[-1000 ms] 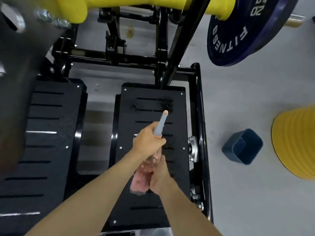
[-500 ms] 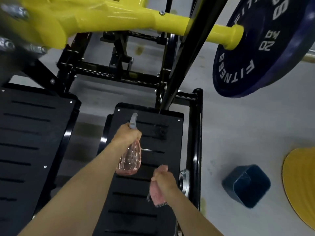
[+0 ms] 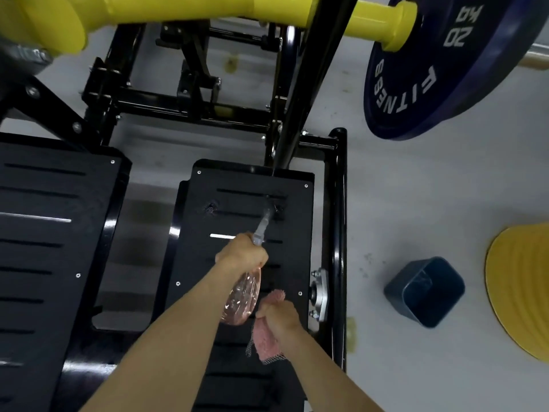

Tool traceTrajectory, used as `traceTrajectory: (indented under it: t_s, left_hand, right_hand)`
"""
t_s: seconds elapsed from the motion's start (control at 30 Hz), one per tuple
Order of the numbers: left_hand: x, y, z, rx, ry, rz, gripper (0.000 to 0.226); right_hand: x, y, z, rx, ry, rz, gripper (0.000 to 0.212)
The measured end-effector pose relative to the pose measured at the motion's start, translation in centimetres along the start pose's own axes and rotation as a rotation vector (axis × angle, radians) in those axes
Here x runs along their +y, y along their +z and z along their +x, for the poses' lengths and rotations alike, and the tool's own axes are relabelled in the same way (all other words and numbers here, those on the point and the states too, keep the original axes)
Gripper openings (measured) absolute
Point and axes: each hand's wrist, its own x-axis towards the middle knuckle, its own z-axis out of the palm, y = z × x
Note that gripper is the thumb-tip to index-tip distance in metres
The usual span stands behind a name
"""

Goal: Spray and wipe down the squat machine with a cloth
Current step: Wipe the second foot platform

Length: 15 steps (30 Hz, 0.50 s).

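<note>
The squat machine's right black foot plate [image 3: 294, 233] lies under both my hands; a wider left foot plate [image 3: 53, 233] lies beside it. My left hand [image 3: 242, 255] grips a clear pink spray bottle [image 3: 242, 298] by its neck, the grey nozzle [image 3: 263, 226] pointing up the plate toward two wet spots [image 3: 211, 208]. My right hand [image 3: 279, 315] grips a pink cloth [image 3: 267, 340] just right of the bottle, above the plate's lower half.
Yellow machine arms [image 3: 178, 10] and a black upright [image 3: 306, 84] cross overhead. A dark blue 20 kg weight plate [image 3: 430, 72] hangs at the upper right. A blue bin [image 3: 424, 292] and a yellow ribbed object [image 3: 523, 289] stand on the grey floor to the right.
My left hand swung the bottle from the plate's left part to the right, nozzle now aimed up-right. My right hand with the cloth stayed near the bottle. The view shifted slightly.
</note>
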Motion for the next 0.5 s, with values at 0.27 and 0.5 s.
traceTrajectory:
  t_s: [0.27,0.5]
  left_hand:
    - [-4.4,6.2,-5.8,-0.173,0.178,0.418,0.023]
    - [-7.8,2.2,-6.2,0.004,-0.057,0.135,0.037]
  right_hand:
    - [6.8,1.7,-2.4,0.05,0.012,0.09,0.033]
    - [9.2,4.3,-4.0,0.085,0.101,0.124,0.032]
